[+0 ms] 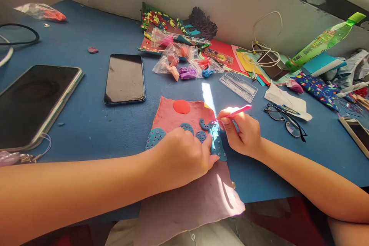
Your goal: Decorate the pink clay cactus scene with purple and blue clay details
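Left forearm (75, 196) nearest the camera, entering at the left edge of the frame and crossing the lower left toward the centre. The left hand (180, 153) lies knuckles upward, its fingers curled under, with index finger and thumb extended to the right side of the pink sheet (167, 115). The right forearm (302, 173) slants up from the lower right; the right hand (242, 132) is turned on its side, fingers folded.

The sheet occupies the lower centre of the frame, partly on the blue worktop (178, 88) and running past its front edge. The left hand hides the sheet's middle and parts of the dotted teal pieces (155, 137); the red disc (181, 106) near the top shows whole. Bright glare obscures the tip of the pink tool (240, 110).

Right grip: thumb and forefinger pinched together on the tool, its tip at the teal pieces. Left grip: index finger and thumb touch the sheet's right side; whether the curled fingers enclose anything cannot be told.
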The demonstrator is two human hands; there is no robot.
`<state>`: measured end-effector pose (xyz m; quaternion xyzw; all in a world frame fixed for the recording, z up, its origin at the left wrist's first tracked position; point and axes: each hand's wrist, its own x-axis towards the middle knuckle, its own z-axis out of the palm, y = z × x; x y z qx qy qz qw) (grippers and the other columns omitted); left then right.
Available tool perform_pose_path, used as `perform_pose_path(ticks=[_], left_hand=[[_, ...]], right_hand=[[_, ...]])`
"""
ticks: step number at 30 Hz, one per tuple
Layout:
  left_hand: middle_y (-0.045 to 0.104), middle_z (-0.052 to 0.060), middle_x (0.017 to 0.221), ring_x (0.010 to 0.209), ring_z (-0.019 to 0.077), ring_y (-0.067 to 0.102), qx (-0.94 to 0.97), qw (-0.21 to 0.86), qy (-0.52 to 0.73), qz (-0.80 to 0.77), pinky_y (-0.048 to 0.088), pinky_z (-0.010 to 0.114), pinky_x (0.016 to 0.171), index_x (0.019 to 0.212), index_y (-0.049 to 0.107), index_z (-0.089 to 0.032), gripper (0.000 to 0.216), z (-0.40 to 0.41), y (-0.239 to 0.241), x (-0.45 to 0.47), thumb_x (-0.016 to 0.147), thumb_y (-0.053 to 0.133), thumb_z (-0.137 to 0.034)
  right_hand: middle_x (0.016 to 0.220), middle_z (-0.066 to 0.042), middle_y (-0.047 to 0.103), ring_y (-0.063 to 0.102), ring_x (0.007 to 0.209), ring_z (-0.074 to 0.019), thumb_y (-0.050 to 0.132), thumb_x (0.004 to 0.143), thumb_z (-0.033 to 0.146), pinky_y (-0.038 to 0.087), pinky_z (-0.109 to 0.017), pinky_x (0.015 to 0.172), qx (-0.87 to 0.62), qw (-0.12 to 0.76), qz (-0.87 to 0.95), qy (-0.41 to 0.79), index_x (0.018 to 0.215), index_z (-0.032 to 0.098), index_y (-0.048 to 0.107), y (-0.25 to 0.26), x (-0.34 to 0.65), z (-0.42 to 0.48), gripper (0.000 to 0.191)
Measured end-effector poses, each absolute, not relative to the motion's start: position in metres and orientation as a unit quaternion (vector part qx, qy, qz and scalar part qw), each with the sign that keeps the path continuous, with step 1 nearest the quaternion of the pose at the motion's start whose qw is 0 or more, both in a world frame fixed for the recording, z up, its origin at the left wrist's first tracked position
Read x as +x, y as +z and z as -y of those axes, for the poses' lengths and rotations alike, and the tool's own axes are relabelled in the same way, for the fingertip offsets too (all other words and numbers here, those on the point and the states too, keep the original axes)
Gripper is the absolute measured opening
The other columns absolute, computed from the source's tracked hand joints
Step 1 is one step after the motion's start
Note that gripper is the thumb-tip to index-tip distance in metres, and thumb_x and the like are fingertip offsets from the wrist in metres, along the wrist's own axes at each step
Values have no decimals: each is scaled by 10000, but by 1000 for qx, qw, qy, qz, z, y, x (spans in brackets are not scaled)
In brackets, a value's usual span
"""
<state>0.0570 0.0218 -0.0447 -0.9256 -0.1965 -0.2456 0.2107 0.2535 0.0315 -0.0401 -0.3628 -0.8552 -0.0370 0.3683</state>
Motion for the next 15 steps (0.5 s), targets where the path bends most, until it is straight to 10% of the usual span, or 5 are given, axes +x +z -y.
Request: perform_pose_path(ticks=[15], left_hand=[[525,21,442,380,126,471,-925,208,-248,197,242,241,408,831,694,-89,352,-21,-46,56,925,430,-302]], right_hand=[[638,2,604,551,539,-105,386,941,166,424,-213,496,-359,329,873,-35,884,212,519,-40,253,-33,152]])
